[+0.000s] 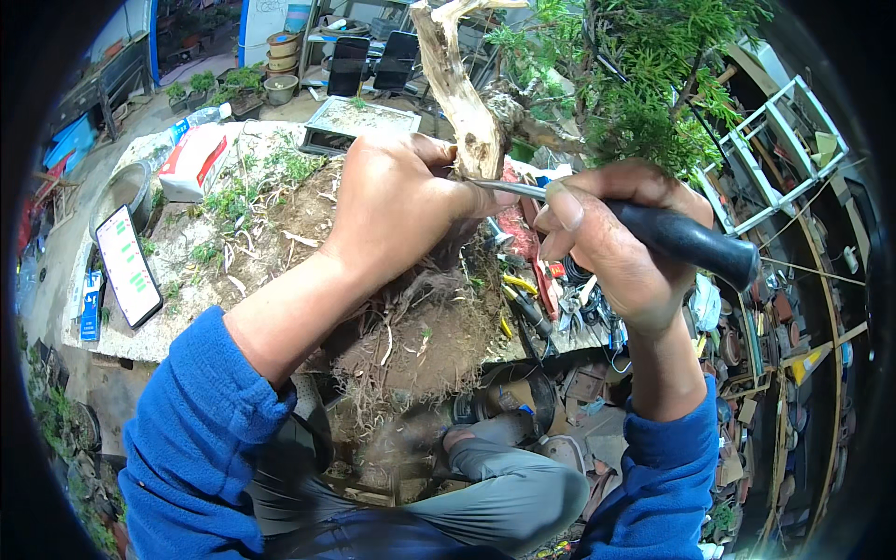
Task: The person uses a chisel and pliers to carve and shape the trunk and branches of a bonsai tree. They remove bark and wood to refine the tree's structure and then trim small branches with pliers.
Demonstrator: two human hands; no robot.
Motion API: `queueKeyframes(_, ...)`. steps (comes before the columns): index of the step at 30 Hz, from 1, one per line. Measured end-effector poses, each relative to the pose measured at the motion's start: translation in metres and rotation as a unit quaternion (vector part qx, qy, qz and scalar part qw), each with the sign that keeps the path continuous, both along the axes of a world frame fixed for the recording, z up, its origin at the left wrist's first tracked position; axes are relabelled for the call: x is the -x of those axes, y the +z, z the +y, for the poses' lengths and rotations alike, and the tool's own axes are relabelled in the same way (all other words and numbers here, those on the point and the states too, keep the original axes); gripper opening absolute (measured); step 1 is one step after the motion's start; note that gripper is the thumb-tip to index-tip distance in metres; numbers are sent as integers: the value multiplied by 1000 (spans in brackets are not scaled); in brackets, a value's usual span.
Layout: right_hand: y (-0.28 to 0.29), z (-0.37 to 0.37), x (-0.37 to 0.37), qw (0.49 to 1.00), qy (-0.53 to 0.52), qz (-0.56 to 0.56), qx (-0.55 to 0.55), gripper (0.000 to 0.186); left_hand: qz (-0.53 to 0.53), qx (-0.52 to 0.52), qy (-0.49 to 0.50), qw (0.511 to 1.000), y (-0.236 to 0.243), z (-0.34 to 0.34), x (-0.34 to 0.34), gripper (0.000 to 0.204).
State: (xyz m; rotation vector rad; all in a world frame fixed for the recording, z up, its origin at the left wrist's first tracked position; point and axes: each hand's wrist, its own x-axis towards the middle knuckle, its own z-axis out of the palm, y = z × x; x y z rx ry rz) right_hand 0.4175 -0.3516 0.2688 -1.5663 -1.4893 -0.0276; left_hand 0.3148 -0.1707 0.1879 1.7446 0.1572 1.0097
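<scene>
My left hand [397, 210] wraps around the base of a pale, bare bonsai trunk [462, 98] that rises from a root ball [425, 317] of soil and hanging roots. My right hand [611, 247] grips a carving tool with a black handle [686, 238]; its metal shaft [509, 189] reaches left and its tip touches the trunk's base beside my left fingers. Green foliage [635, 84] spreads from the tree at the upper right. Both my sleeves are blue.
A stone slab table [140, 336] carries loose soil, a phone [128, 264] with a lit screen, a white bag [198, 161], a metal bowl [119, 191] and several hand tools [537, 299]. A shallow tray [362, 121] stands behind. Pots and clutter lie at right.
</scene>
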Motion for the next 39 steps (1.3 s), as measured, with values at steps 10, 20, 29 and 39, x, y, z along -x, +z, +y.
queueKeyframes(10, 13, 5, 15, 999, 21, 24, 6, 16, 13, -25, 24, 999, -1, -5, 3, 30)
queueKeyframes(20, 17, 22, 23, 1000, 15, -18, -6, 16, -7, 23, 9, 1000, -3, -1, -4, 21)
queueKeyframes(29, 0, 39, 21, 934, 23, -326, -144, 12, 25, 38, 19, 999, -2, 0, 0, 26)
queueKeyframes(39, 23, 10, 35, 996, -45, -80, 1, 23, 0, 34, 18, 999, -3, -7, 1, 31)
